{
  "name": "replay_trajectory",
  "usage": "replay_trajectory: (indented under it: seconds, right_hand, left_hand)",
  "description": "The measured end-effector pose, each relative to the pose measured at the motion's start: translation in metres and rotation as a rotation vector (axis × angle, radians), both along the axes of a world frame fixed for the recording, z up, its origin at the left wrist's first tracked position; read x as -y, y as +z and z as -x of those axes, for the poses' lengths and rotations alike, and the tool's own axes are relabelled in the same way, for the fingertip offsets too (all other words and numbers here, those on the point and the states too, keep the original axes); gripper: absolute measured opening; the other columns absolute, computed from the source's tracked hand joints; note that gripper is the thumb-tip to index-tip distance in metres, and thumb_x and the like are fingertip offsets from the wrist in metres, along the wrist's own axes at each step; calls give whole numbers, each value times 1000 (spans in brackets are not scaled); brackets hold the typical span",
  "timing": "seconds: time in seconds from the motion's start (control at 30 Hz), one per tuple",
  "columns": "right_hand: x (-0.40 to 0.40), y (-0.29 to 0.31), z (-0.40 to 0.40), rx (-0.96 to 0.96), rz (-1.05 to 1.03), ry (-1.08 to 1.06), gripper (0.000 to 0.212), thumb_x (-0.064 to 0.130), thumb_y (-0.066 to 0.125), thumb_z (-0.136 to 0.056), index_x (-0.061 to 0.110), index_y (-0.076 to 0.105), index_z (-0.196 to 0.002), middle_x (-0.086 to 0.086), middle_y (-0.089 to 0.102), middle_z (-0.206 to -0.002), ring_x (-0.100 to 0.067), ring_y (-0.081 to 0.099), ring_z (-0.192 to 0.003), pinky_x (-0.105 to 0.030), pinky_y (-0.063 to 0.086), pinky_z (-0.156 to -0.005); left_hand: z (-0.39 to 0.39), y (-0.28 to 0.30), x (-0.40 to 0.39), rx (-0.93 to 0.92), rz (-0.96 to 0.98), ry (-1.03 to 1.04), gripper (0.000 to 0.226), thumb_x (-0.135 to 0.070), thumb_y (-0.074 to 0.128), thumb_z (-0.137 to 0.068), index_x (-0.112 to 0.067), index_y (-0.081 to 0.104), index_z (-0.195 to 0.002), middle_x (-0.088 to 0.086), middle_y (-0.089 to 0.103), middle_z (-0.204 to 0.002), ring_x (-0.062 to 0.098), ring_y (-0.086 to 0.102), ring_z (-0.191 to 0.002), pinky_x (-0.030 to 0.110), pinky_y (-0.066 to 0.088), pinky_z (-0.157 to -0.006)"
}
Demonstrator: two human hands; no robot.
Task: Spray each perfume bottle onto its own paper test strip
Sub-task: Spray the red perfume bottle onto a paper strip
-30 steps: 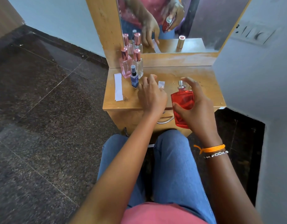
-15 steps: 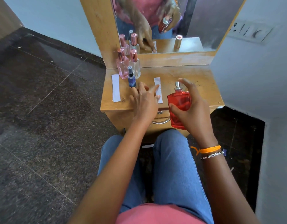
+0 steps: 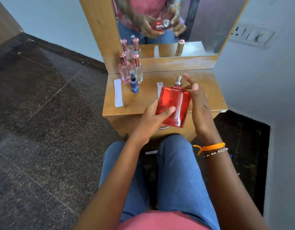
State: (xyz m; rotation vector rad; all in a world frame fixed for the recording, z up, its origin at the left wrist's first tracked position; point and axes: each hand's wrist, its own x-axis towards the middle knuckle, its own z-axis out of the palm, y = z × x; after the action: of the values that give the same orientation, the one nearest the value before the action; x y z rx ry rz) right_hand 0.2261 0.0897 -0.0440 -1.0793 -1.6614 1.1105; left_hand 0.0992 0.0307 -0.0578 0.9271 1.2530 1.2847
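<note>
A flat red perfume bottle with a bare silver nozzle is held upright over the front of the small wooden dresser. My left hand grips its lower left side with the thumb on its face. My right hand holds its right edge, fingers raised near the nozzle. A white paper strip lies behind the bottle, partly hidden by it. Another strip lies at the dresser's left edge. A pink bottle, a clear bottle and a small blue bottle stand at the back left.
A mirror rises behind the dresser and reflects my hands, the bottles and a cap. A grey wall closes in on the right. Dark stone floor spreads to the left. My knees in jeans sit under the dresser's front.
My left hand left the paper strip on the dresser and took hold of the red bottle. The bottle rose higher and closer to me, with both hands on it.
</note>
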Motion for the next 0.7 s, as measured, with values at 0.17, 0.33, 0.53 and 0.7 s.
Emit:
replay_trajectory:
  seconds: [0.17,0.33,0.53,0.7]
  right_hand:
    - [-40,-26,-6,326,-151,-162,37,15,48,-91,22,55,-127,-7,54,-113,-17,47,-108,-25,26,-96]
    - [-54,-14,-5,183,-99,-181,27,0,55,-86,8,62,-111,-7,56,-86,-16,57,-78,-15,38,-67]
    - [-52,40,0,-305,106,388,32,6,57,-86,14,57,-117,3,72,-87,-12,63,-91,-24,49,-86]
    - [-49,47,-3,-275,225,622,32,2,54,-88,10,54,-120,4,72,-87,-10,65,-88,-23,52,-85]
  left_hand:
    - [4,1,2,-45,-10,52,34,-12,59,-88,-10,54,-122,8,67,-111,20,64,-103,36,52,-93]
    - [7,4,4,-85,-27,33,36,-16,61,-87,-15,54,-122,2,67,-110,12,65,-101,24,53,-85]
    - [11,9,5,-88,-39,-6,35,-14,59,-88,-16,53,-123,0,66,-110,8,65,-99,21,53,-83]
    - [15,8,10,-20,-67,-37,32,-20,59,-85,-23,56,-117,7,65,-114,20,63,-108,36,51,-95]
